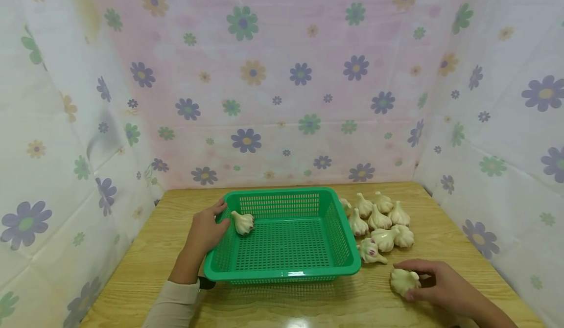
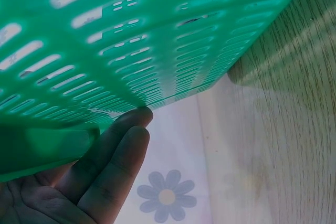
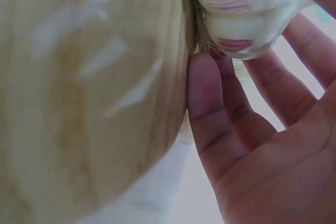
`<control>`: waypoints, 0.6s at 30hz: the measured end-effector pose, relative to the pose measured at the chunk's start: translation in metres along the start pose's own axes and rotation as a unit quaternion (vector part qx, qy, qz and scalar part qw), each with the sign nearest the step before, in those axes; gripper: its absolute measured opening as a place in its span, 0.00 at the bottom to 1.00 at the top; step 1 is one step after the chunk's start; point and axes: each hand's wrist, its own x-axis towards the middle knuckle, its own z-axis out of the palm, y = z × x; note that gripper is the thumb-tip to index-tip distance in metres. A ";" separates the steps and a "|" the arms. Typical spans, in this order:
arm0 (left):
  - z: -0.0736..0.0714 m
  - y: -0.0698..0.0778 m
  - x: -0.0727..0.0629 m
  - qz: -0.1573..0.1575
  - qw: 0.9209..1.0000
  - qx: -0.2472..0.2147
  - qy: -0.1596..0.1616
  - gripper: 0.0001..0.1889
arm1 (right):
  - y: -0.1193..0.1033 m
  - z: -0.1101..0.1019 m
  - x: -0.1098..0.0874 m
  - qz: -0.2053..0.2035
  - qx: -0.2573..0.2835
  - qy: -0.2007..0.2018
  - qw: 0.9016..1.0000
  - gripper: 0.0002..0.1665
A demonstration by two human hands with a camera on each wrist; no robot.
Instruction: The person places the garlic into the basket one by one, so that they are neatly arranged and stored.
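A green plastic basket [image 1: 282, 273] with slotted walls stands on the wooden table. My left hand [image 1: 206, 231] grips its left rim, and in the left wrist view the fingers [image 2: 113, 174] reach beneath the rim along the outer wall. One garlic bulb [image 1: 244, 223] lies inside the basket near the left wall. Right of the basket, my right hand [image 1: 447, 286] holds another garlic bulb [image 1: 402, 282] between thumb and fingers, low by the tabletop. Purple streaks mark that bulb [image 3: 231, 11] in the right wrist view.
Several garlic bulbs [image 1: 379, 218] are grouped against the basket's right side, and one with purplish marks [image 1: 371, 252] lies closest to the right hand. Flower-printed cloth [image 1: 282, 98] hangs behind the table [image 1: 282, 306] and along both sides.
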 end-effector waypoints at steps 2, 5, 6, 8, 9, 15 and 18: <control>0.000 0.000 0.000 0.001 1.000 -0.001 0.001 0.28 | -0.001 0.000 0.003 0.007 -0.014 0.003 1.000 0.34; 0.000 -0.001 0.000 0.000 1.000 -0.001 0.004 0.28 | -0.002 -0.001 0.007 0.019 -0.031 0.004 0.999 0.34; 0.000 -0.001 0.000 -0.001 1.000 -0.001 0.004 0.28 | -0.003 -0.002 0.008 0.023 -0.034 0.004 0.999 0.34; 0.000 -0.001 0.000 -0.002 1.000 0.000 0.006 0.28 | -0.004 -0.003 0.010 0.034 -0.038 0.003 0.999 0.34; 0.001 -0.001 0.000 -0.002 1.000 0.001 0.006 0.28 | -0.005 -0.003 0.011 0.039 -0.040 0.004 0.998 0.34; 0.000 0.000 0.000 0.000 1.000 0.000 0.006 0.28 | -0.008 -0.002 0.016 0.060 -0.049 0.004 0.997 0.35; 0.000 0.000 0.000 0.002 1.000 -0.005 0.004 0.28 | -0.009 -0.001 0.017 0.068 -0.043 0.006 0.997 0.36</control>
